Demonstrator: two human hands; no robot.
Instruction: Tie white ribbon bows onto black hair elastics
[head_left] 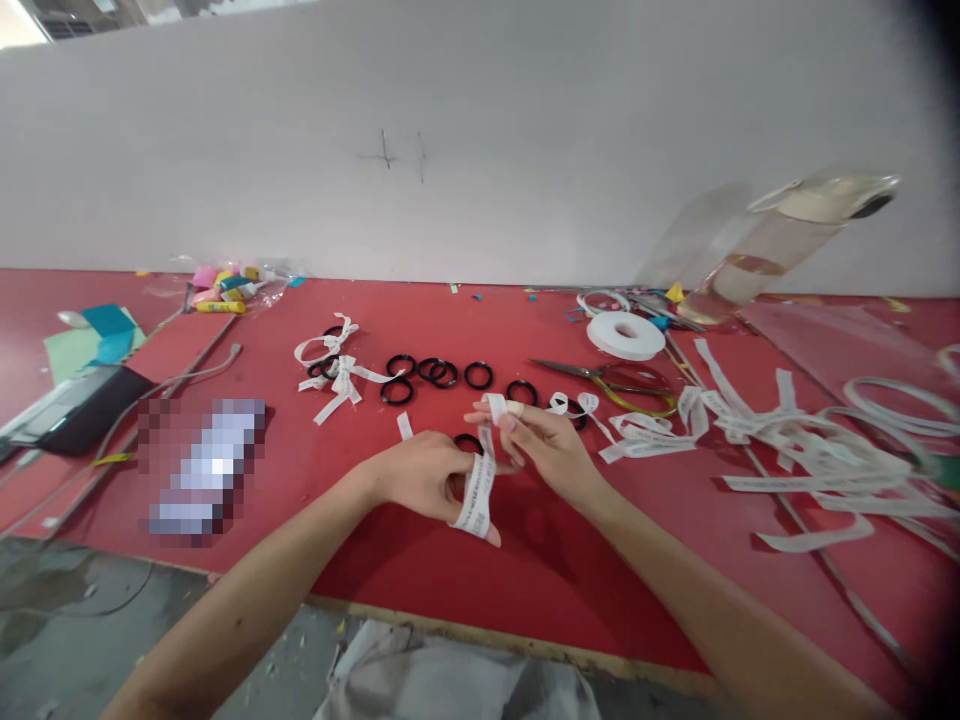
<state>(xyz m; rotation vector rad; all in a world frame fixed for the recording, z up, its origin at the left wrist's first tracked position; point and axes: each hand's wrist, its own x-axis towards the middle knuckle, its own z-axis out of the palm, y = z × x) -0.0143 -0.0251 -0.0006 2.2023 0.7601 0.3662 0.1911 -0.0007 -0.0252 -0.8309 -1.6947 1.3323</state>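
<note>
A white printed ribbon (478,492) runs between my two hands above the red table. My left hand (426,476) has the ribbon looped round its thumb, with the fingers curled behind it. The upper part of the ribbon is pinched in the fingers of my right hand (546,440). Just behind my left hand lies a black ring (468,441), partly hidden. More black rings (478,376) lie farther back on the table. Tied white bows (343,382) rest at the left, beside some rings. A short ribbon piece (405,426) lies behind my left hand.
Scissors (600,375) and a white ribbon roll (625,335) lie behind my right hand. Loose ribbons (810,440) spread over the right side, near a leaning bottle (772,250). A blurred-out phone (210,468) lies left on the table (600,600). A grey wall stands behind.
</note>
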